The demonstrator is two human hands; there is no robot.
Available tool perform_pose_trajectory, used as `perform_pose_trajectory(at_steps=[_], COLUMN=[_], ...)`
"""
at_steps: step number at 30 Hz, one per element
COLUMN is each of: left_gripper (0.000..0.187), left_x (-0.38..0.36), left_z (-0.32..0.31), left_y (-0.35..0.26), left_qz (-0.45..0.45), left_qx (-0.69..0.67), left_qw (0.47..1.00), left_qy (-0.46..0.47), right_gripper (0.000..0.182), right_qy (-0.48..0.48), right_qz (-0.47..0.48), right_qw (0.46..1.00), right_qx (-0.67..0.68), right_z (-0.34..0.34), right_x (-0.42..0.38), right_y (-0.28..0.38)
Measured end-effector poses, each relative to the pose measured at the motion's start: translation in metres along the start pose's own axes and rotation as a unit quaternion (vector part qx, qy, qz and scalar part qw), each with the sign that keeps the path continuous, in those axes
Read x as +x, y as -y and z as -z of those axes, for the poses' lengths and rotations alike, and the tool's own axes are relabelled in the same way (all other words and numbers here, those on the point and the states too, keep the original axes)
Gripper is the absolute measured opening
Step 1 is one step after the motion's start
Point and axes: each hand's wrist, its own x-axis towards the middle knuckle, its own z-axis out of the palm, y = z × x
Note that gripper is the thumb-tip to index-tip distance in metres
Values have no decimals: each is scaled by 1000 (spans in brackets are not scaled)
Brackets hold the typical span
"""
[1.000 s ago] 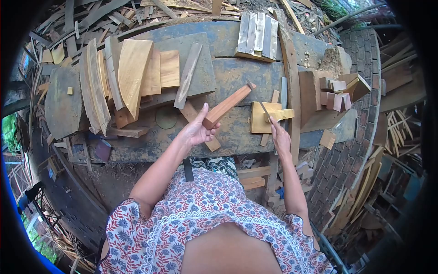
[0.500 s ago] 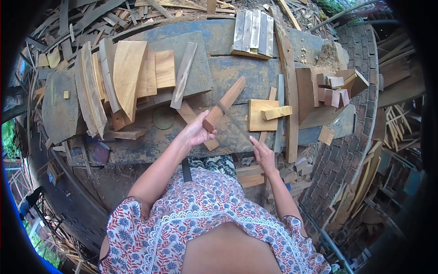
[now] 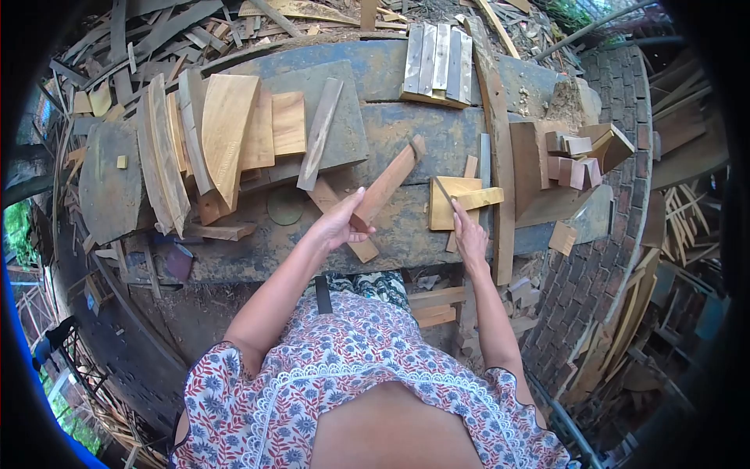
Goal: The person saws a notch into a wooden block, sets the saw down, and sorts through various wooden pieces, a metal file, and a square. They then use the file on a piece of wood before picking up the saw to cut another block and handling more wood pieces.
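My left hand [image 3: 341, 221] grips the near end of a reddish wooden stick [image 3: 388, 184], which slants up and away over the workbench [image 3: 406, 125]. My right hand [image 3: 469, 237] holds a thin dark blade [image 3: 442, 190] pointing away, its tip above a square yellow wood block [image 3: 449, 205] with a small yellow piece [image 3: 479, 198] lying across it. Another flat stick [image 3: 342, 217] lies on the bench under my left hand.
Wide planks [image 3: 226, 133] lean in a stack at the left. Grey slats [image 3: 436, 59] lie at the back. A long board [image 3: 496, 141] runs down the right side, with small offcuts [image 3: 574, 156] beyond it. A brick wall [image 3: 617, 234] and scrap wood surround the bench.
My right hand dropped toward me, then came back up to the yellow block with the blade. The stick in my left hand has tilted a little more upright.
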Motion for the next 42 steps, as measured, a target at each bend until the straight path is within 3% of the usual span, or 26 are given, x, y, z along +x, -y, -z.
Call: perform_pose_trajectory(at_steps=[1, 2, 3, 5, 9, 13, 15, 17, 20, 21, 23, 24, 28, 32, 35, 37, 39, 42], left_gripper=[51, 53, 53, 53, 51, 46, 45, 44, 47, 48, 50, 52, 66, 72, 69, 65, 61, 55], left_x=[-4, -5, -1, 10, 11, 14, 12, 3, 8, 18, 49, 71, 137, 179, 210, 185, 165, 109], left_z=[-4, -7, -4, 7, 4, 2, -4, -11, -45, -62, -104, -124, -210, -253, -241, -222, -195, -111], left_y=[0, 1, 2, 3, 3, 8, 5, 4, 1, 5, 17, 26, 64, 109, 127, 105, 85, 49], left_qz=[-40, -79, -78, -37, -58, -64, -84, -95, -125, -140, -175, -195, -208, -238, -242, -234, -232, -179], left_qx=[76, 151, 153, 49, 40, 67, 94, 129, 172, 176, 179, 178, 194, 292, 404, 396, 365, 209], left_qw=[996, 984, 984, 998, 998, 996, 992, 987, 976, 972, 965, 960, 953, 922, 864, 871, 881, 958], left_qy=[-24, -44, -41, 3, 4, 2, 3, -4, 54, 60, 78, 91, 105, 91, 176, 172, 193, 83], right_gripper=[40, 40, 40, 43, 50, 47, 42, 38, 39, 39, 38, 39, 40, 41, 43, 42, 42, 41], right_qy=[1, -9, -21, -27, -47, -29, -46, -37, -205, -207, -159, -227, -223, -285, -252, -243, -229, -185], right_qz=[-2, 70, 141, 145, 222, 155, 4, -48, -55, -55, -200, -150, -195, -157, -193, -197, -186, -162], right_qw=[1000, 997, 987, 987, 963, 983, 995, 991, 954, 954, 932, 932, 909, 912, 899, 902, 900, 903], right_qx=[3, 41, 76, 64, 145, 97, 91, 116, 213, 209, 258, 242, 294, 251, 303, 298, 321, 353], right_z=[-3, -5, -6, -2, -4, -14, -15, -9, 7, 17, 36, 23, 51, 37, 37, 38, 27, 25], right_x=[-4, -9, -12, -23, -55, -56, -43, -38, -39, -42, -54, -57, -80, -93, -96, -92, -90, -86], right_y=[7, 13, 17, 21, 21, -6, -13, -16, -13, -10, -8, -24, -15, -31, -24, -13, -12, 6])
